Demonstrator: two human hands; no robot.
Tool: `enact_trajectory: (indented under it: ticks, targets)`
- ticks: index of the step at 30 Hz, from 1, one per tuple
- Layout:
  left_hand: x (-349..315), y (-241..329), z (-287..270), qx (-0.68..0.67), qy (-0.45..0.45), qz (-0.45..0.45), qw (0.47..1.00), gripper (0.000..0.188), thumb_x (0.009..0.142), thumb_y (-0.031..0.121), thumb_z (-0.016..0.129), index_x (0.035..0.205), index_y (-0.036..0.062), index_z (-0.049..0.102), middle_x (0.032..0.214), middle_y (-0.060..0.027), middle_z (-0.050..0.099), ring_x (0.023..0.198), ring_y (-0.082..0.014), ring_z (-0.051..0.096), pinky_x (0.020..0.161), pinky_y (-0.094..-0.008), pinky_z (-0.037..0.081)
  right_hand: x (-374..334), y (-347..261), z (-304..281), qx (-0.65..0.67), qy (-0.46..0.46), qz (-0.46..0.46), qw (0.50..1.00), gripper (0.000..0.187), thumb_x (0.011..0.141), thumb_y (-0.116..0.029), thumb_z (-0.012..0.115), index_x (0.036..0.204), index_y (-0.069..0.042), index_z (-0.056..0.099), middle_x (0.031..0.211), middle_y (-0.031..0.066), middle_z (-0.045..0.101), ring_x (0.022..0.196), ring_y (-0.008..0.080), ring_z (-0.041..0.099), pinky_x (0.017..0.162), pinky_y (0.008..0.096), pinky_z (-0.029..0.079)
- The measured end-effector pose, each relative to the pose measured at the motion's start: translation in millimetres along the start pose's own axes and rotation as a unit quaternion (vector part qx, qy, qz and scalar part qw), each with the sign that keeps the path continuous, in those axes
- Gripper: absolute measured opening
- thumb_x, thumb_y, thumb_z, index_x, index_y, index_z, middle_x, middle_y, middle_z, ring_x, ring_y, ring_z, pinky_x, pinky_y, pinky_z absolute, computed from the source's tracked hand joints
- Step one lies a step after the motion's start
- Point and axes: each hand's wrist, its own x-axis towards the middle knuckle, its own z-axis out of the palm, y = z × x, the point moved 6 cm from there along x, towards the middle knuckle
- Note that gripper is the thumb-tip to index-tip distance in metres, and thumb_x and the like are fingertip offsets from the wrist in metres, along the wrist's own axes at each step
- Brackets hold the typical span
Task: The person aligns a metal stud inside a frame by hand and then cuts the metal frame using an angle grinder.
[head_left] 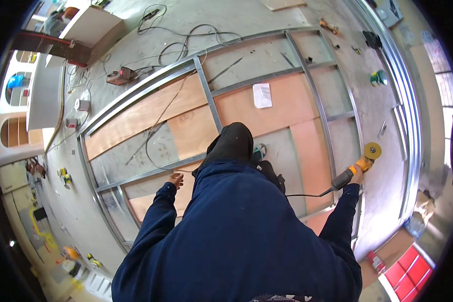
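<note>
My right hand (356, 176) is closed round an angle grinder (348, 175) with a yellow and dark grey body. The grinder's round yellowish disc (372, 151) points away from me, beyond the right side of the metal frame. A black cord (307, 195) runs from its tail toward my legs. On the other side, my left hand (175, 180) hangs low with loosely bent fingers apart, and nothing shows in it. A thin cable (147, 143) passes close beside that hand. Below me lies a large frame of metal studs (209, 95), partly laid with wooden panels (279, 95).
A paper sheet (261, 95) lies on a panel. Cables (186, 45) coil on the floor past the frame, near a reddish machine box (121, 75). A yellow power tool (328, 26), a green can (379, 78) and long metal profiles (412, 136) lie to the right.
</note>
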Motion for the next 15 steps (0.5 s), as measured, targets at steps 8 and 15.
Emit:
enact_trajectory:
  ticks: [8, 15]
  targets:
    - [86.6, 18.4, 38.5, -0.102, -0.072, 0.051, 0.991, 0.041, 0.087, 0.038, 0.056, 0.113, 0.0071, 0.053, 0.092, -0.0148, 0.062, 0.071, -0.0266, 0.062, 0.054, -0.0424, 0.05, 102.2, -56.0, 168.6, -0.139, -0.142, -0.196, 0.96, 0.027, 0.07, -0.017, 0.068, 0.089, 0.001, 0.061, 0.083, 0.0084, 0.061, 0.077, 0.019, 0.061, 0.074, 0.0315, 0.05]
    - [118.1, 157.0, 81.4, -0.316, -0.03, -0.064, 0.946, 0.063, 0.083, 0.033, 0.067, 0.129, -0.0001, 0.041, 0.094, -0.0196, 0.064, 0.069, -0.0353, 0.065, 0.051, -0.0455, 0.051, 96.7, -116.8, 398.0, -0.214, -0.267, -0.103, 0.934, 0.044, 0.067, 0.0, 0.063, 0.11, -0.001, 0.053, 0.093, 0.0068, 0.061, 0.078, 0.0211, 0.061, 0.071, 0.0326, 0.052]
